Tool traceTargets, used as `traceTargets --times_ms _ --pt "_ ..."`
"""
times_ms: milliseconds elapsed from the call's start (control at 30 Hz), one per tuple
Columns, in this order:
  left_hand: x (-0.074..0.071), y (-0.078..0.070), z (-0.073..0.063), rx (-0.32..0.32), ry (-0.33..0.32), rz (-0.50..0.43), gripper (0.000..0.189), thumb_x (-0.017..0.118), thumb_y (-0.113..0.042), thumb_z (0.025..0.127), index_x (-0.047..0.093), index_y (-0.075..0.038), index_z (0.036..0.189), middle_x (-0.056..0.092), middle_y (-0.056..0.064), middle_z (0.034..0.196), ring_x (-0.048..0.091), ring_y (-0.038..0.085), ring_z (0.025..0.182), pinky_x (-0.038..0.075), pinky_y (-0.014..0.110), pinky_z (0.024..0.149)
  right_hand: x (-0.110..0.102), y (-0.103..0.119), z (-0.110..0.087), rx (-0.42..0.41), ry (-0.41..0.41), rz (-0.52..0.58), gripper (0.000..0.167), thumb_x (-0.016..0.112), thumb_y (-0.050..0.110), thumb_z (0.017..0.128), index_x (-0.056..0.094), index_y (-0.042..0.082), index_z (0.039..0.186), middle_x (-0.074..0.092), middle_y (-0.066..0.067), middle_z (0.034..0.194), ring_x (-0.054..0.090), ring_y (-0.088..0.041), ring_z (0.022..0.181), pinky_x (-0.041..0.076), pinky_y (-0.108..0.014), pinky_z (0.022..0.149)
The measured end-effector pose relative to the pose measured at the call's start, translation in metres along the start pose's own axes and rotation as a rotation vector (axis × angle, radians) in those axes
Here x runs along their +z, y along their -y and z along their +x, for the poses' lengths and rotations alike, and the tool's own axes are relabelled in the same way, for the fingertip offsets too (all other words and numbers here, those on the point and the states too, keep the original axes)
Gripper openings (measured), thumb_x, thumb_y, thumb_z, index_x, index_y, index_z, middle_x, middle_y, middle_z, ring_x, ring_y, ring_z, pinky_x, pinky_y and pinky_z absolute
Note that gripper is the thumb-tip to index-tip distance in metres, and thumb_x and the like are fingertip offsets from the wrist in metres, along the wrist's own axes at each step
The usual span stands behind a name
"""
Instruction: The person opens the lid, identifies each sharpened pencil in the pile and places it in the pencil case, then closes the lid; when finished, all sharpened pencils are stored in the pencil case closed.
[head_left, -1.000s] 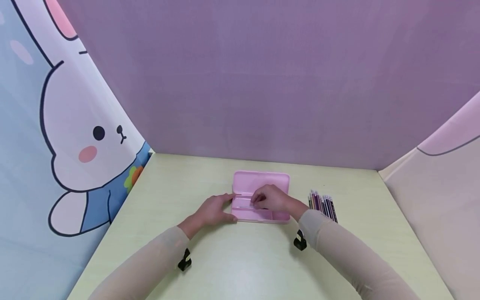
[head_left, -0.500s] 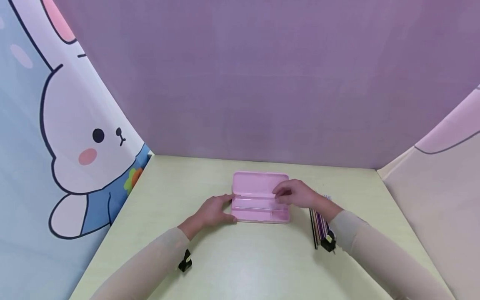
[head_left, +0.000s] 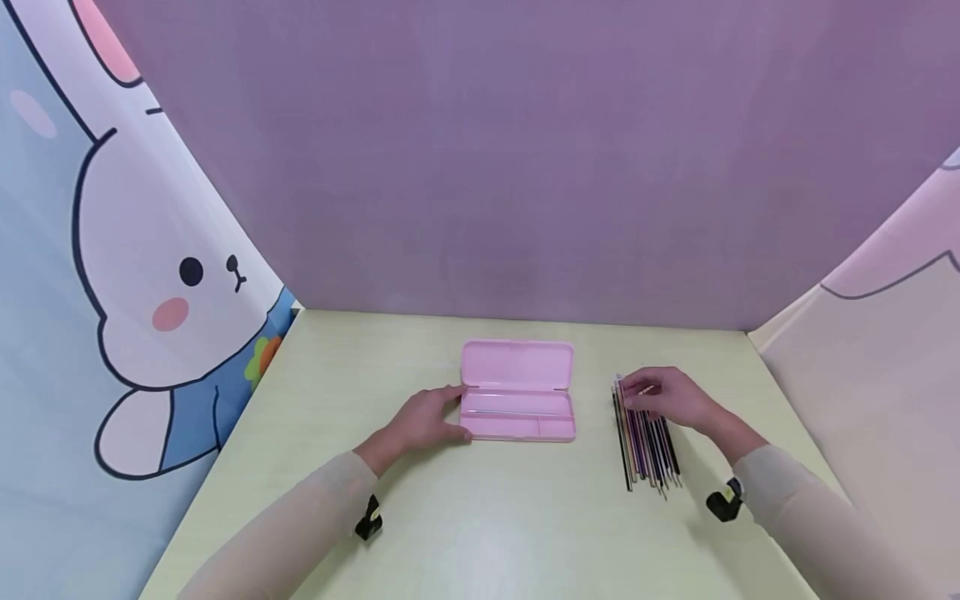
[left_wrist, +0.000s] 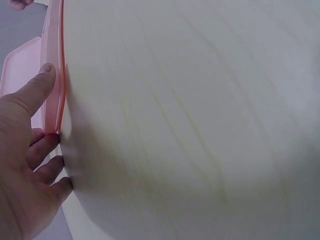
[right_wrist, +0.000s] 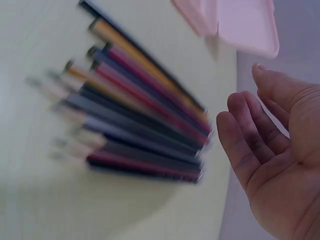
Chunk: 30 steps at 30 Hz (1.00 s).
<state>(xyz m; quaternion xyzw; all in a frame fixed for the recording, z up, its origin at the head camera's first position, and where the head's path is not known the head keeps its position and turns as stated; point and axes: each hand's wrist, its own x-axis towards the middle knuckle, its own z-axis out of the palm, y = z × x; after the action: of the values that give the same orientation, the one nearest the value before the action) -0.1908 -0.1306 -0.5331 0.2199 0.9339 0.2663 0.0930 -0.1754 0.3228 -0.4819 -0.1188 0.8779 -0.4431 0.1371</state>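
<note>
A pink pencil case (head_left: 517, 365) lies with its lid swung back on the table. My left hand (head_left: 427, 421) holds its left end, thumb at the front corner and index finger towards the hinge; the left wrist view shows the thumb (left_wrist: 40, 87) against the case's wall. Along the long compartment runs a thin pale line, too small to tell whether it is a pencil. To the right lies a bunch of pencils (head_left: 645, 446), fanned out in the right wrist view. Above their far ends hovers my right hand (head_left: 671, 396), fingers loosely bent, with nothing in it.
The pale table (head_left: 480, 517) meets a purple backdrop (head_left: 525, 167) at its far edge. A rabbit-print cloth (head_left: 172, 250) hangs on the left, and a pale cloth (head_left: 885, 375) on the right. A black wrist camera (head_left: 725, 500) hangs below the right sleeve.
My right hand has moved right, from inside the pencil case to over the pencils. My left hand stays at the case's left end.
</note>
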Motion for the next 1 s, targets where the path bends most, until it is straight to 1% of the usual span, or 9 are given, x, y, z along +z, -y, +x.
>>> traceTargets --times_ms 200,267,367,500,600,767,1000 --pt "-0.001 0.001 0.000 -0.007 0.000 0.005 0.093 0.087 -0.047 0.079 0.045 -0.014 0.156 0.058 0.011 0.149 0.054 0.033 0.138 0.044 0.049 0.116 -0.015 -0.024 -0.014 0.070 -0.056 0.000 0.045 0.072 0.017 0.097 0.060 -0.007 0.133 0.067 -0.023 0.117 0.070 -0.021 0.095 0.064 -0.043 0.072" --pt "-0.002 0.002 0.000 -0.004 0.000 0.006 0.093 0.087 -0.047 0.079 0.045 -0.014 0.156 0.059 0.011 0.148 0.054 0.033 0.138 0.045 0.049 0.116 -0.019 -0.029 -0.017 0.098 -0.077 0.004 0.045 0.072 0.016 0.096 0.059 -0.007 0.133 0.067 -0.024 0.118 0.070 -0.019 0.096 0.064 -0.043 0.073" --pt "-0.002 0.003 0.000 0.002 0.002 0.010 0.094 0.087 -0.047 0.079 0.045 -0.013 0.156 0.059 0.011 0.148 0.055 0.033 0.138 0.045 0.050 0.116 -0.023 -0.036 -0.021 0.117 -0.092 -0.003 0.047 0.072 0.015 0.097 0.057 -0.009 0.135 0.066 -0.026 0.120 0.070 -0.021 0.097 0.065 -0.041 0.074" --pt "-0.002 0.004 0.000 0.007 0.002 0.007 0.094 0.087 -0.047 0.079 0.044 -0.013 0.156 0.058 0.011 0.149 0.054 0.033 0.138 0.045 0.050 0.116 -0.027 -0.043 -0.025 0.145 -0.096 0.042 0.050 0.070 0.012 0.097 0.052 -0.013 0.137 0.062 -0.031 0.122 0.071 -0.029 0.097 0.065 -0.043 0.076" --pt "-0.001 0.004 0.001 0.013 0.000 -0.005 0.094 0.087 -0.047 0.079 0.044 -0.013 0.156 0.058 0.011 0.149 0.054 0.034 0.138 0.044 0.050 0.116 -0.027 -0.047 -0.028 0.175 -0.097 0.087 0.051 0.070 0.009 0.097 0.050 -0.014 0.137 0.060 -0.033 0.123 0.071 -0.031 0.097 0.065 -0.044 0.077" --pt "0.001 0.004 0.001 0.023 -0.001 -0.017 0.094 0.087 -0.047 0.079 0.045 -0.013 0.156 0.058 0.012 0.148 0.054 0.035 0.137 0.044 0.052 0.116 -0.022 -0.055 -0.032 0.206 -0.086 0.096 0.050 0.071 0.008 0.095 0.050 -0.014 0.136 0.061 -0.031 0.122 0.070 -0.025 0.095 0.065 -0.043 0.076" --pt "-0.001 0.005 -0.001 0.017 0.009 -0.001 0.094 0.086 -0.049 0.079 0.045 -0.012 0.156 0.059 0.011 0.148 0.054 0.033 0.138 0.045 0.050 0.116 -0.012 -0.062 -0.033 0.194 -0.099 0.112 0.051 0.073 0.006 0.092 0.052 -0.014 0.135 0.062 -0.030 0.122 0.070 -0.021 0.094 0.065 -0.040 0.074"
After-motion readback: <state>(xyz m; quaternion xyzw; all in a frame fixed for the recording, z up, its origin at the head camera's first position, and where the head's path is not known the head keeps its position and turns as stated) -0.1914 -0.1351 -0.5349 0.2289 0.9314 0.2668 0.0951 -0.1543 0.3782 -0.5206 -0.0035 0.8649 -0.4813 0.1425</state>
